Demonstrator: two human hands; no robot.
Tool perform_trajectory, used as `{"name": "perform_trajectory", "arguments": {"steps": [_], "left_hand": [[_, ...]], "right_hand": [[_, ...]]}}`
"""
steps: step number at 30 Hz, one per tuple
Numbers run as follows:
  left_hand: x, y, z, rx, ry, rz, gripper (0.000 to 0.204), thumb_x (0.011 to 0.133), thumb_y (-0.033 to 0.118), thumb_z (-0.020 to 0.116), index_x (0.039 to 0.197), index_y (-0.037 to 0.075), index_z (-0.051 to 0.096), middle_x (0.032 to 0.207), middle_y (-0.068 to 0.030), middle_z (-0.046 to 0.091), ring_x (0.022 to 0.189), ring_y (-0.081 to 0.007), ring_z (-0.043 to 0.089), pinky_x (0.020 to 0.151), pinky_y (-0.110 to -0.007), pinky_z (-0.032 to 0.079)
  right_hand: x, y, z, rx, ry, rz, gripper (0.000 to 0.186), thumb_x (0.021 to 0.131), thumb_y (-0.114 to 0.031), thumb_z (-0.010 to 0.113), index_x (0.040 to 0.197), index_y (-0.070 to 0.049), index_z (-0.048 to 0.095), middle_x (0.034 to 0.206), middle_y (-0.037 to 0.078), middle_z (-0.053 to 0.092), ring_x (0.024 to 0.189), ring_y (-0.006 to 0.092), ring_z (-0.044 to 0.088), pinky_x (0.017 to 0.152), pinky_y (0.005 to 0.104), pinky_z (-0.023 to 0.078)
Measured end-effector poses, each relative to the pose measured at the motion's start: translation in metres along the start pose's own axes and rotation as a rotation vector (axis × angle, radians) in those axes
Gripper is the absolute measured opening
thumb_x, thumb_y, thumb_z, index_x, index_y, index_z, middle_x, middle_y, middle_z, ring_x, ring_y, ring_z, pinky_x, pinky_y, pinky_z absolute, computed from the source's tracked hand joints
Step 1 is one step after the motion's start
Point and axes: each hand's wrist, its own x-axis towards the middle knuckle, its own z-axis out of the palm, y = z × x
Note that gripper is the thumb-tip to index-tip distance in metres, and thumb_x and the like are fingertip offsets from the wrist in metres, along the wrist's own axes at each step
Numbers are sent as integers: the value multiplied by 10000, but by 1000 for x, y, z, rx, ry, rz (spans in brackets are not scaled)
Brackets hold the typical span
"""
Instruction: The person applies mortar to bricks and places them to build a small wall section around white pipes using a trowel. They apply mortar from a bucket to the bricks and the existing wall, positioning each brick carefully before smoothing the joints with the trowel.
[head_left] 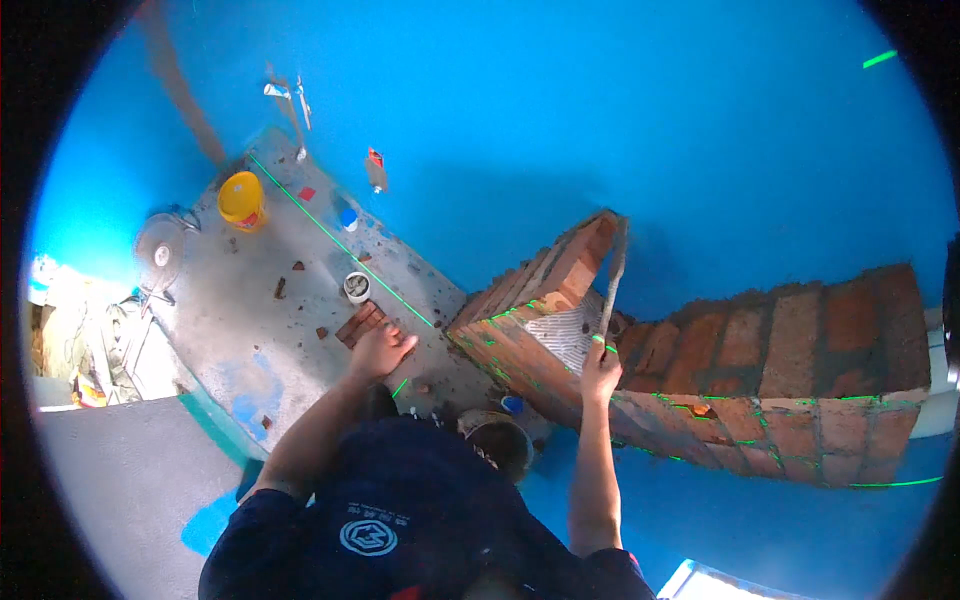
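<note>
My right hand (pixel 601 372) is closed around the near end of a long, thin grey strip-like tool (pixel 617 262), whose exact kind I cannot make out. It slants up along the end of a low red brick wall (pixel 575 262). My left hand (pixel 380 351) hangs over the floor with its thumb out and its fingers loosely bent, with nothing visible in it. Just past it lie red bricks (pixel 359 324), partly overlapped by the hand. A white ridged surface (pixel 562 338) shows within the angle of the wall. Mortar joints run between the wall's bricks.
Another brick section (pixel 770 345) extends to the right. A small white pot (pixel 356 287), a yellow bucket (pixel 241 200) and a round fan (pixel 160 252) stand on the grey floor. A dark bucket (pixel 500 446) is close to my body. Green laser lines cross floor and bricks.
</note>
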Motion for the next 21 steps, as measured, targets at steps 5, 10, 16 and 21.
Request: {"name": "perform_trajectory", "arguments": {"steps": [5, 10, 16, 21], "left_hand": [[-57, -85, -59, -6, -167, -459, 588, 808, 516, 620, 1111, 12, 587, 989, -192, 660, 955, -368, 624, 823, -427, 493], [-76, -134, -100, 142, -203, -566, 645, 802, 539, 626, 1131, -14, 583, 1046, -231, 640, 1000, -366, 613, 859, -428, 484], [-62, -178, -83, 73, -172, -514, 624, 801, 545, 623, 1077, -15, 594, 1030, -233, 641, 989, -369, 616, 835, -439, 489], [-58, -197, -47, 75, -157, -400, 591, 796, 558, 616, 962, -9, 609, 918, -234, 654, 899, -391, 633, 739, -454, 502]], "right_hand": [[-33, -29, 4, -75, 49, -29, 335, 918, -338, 551, 829, -16, 575, 680, 209, 581, 599, 385, 563, 572, 428, 452], [-64, -49, -14, -220, 64, 29, 372, 896, -387, 566, 841, -21, 602, 738, 217, 612, 668, 386, 606, 613, 427, 474], [-109, -83, -68, -209, -55, 220, 399, 900, -391, 578, 793, -11, 633, 616, 76, 577, 565, 138, 524, 528, 322, 433], [-139, -123, -112, -211, 37, 268, 414, 924, -388, 554, 707, -36, 567, 529, 9, 485, 447, 85, 431, 413, 252, 311]]}}
